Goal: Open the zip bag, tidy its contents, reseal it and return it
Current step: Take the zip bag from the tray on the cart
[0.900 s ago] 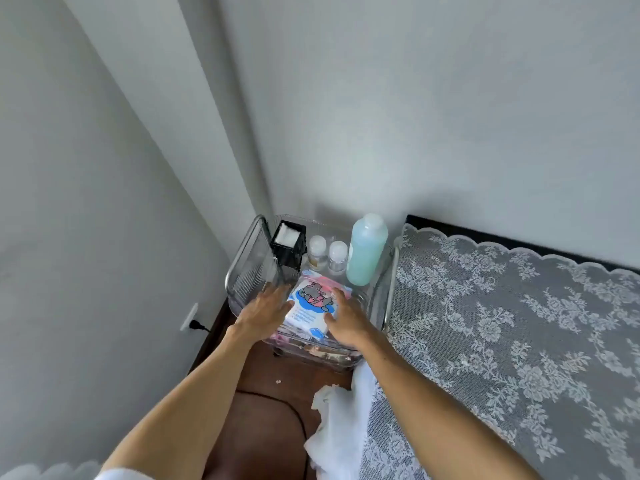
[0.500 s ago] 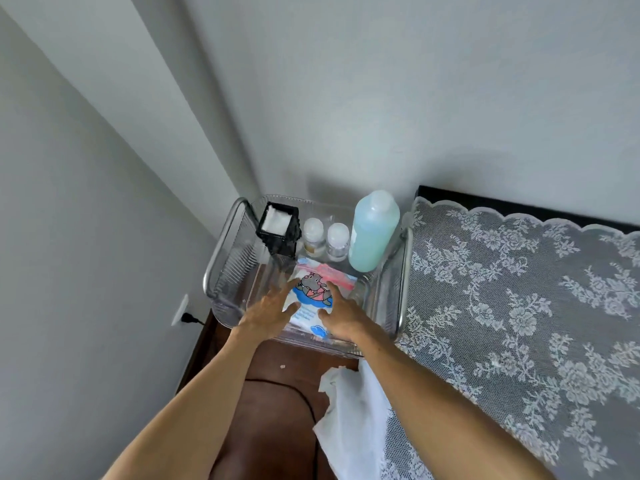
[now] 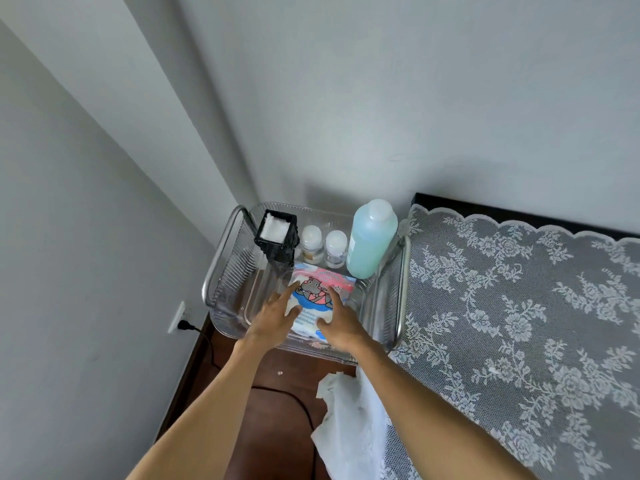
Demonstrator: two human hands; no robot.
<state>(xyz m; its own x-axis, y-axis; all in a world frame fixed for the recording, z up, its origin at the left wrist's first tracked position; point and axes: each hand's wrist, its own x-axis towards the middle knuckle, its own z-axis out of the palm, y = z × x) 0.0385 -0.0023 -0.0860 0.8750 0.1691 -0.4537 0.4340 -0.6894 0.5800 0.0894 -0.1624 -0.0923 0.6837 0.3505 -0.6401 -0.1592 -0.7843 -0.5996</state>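
Note:
The zip bag [image 3: 313, 296], clear with a pink strip at its far end and a cartoon hippo print, lies flat in the clear tray [image 3: 239, 282] on top of the small cart. White contents show through it. My left hand [image 3: 273, 317] rests on the bag's left side with straight fingers. On the bag's right side lies my right hand [image 3: 341, 322], its fingers also extended. Neither hand curls round the bag.
Behind the bag stand a black holder with white pads [image 3: 277, 235], two small white-capped jars [image 3: 323, 245] and a tall pale green bottle [image 3: 372, 237]. A lace-covered surface [image 3: 519, 323] lies right, with white cloth [image 3: 349, 434] hanging off it. A plug and cable [image 3: 187, 327] sit at the left wall.
Both hands have slid further onto the bag in the tray. The view has shifted so the cart sits larger and more central.

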